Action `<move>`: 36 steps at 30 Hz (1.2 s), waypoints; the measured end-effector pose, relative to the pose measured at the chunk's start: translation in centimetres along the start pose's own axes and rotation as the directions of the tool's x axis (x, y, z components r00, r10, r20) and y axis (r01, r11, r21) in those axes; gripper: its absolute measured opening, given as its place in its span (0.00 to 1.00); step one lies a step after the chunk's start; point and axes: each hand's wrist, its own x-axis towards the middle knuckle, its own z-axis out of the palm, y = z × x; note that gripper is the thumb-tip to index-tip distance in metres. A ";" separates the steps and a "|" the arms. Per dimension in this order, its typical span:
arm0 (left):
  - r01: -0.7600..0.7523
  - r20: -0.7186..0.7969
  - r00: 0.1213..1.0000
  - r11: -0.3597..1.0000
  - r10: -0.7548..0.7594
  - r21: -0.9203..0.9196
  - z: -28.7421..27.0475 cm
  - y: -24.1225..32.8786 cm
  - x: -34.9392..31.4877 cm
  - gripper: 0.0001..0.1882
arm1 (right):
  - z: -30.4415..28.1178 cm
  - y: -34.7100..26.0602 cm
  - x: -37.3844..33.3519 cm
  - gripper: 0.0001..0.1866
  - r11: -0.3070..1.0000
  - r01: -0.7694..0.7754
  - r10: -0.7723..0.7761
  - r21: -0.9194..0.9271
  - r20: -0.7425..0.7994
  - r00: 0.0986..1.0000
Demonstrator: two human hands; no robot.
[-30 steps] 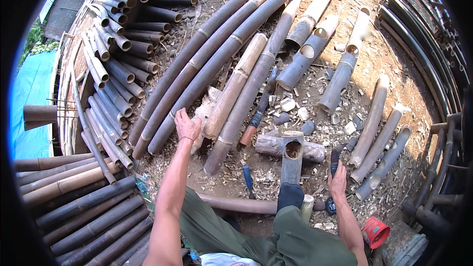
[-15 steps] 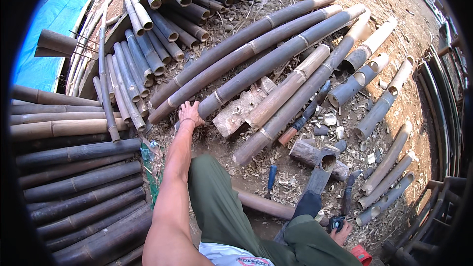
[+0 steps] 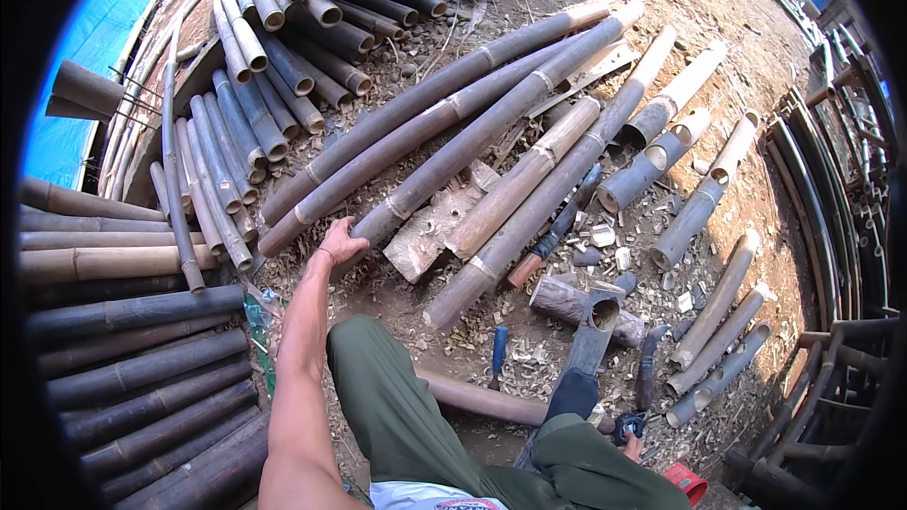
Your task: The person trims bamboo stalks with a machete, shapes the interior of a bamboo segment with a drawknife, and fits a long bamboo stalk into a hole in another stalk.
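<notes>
1. The person's left hand [image 3: 340, 244] is reaching out to the near end of a long grey-brown bamboo pole [image 3: 472, 137] lying on the chip-strewn dirt ground [image 3: 756, 66], its fingers [image 3: 354, 247] spread open and just touching the pole's cut end, gripping nothing.
2. The right hand [image 3: 635, 446] is sitting low at the near right, mostly hidden behind the green-trousered knee [image 3: 586, 458]; I cannot tell whether its fingers are closed, though a small dark tool [image 3: 625, 428] is lying against it.
3. The pole is resting among similar poles, running far-right from the hand.
4. Judging by this, the step is picking a pole; next the fingers would need to curl round that end.
</notes>
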 end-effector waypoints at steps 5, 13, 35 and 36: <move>0.299 -0.611 0.759 0.954 -0.223 0.023 -0.6 1.4 0.8 0.40 | -0.5 3.3 0.0 0.32 0.997 0.053 -0.051 0.060 -0.033 0.998; 0.441 -0.385 0.865 0.852 -0.320 0.283 -3.4 1.6 0.4 0.49 | 1.6 5.4 1.6 0.30 0.993 0.116 -0.117 -0.038 -0.034 0.993; 0.211 0.518 0.851 0.845 0.090 -0.492 -12.0 9.8 -28.2 0.41 | -4.5 -35.4 6.2 0.32 0.480 -0.067 -0.483 0.875 0.328 0.812; 0.243 0.545 0.835 0.841 0.071 -0.483 -12.1 10.9 -31.3 0.42 | -2.6 -38.8 8.0 0.34 0.402 -0.182 -0.533 0.898 0.391 0.750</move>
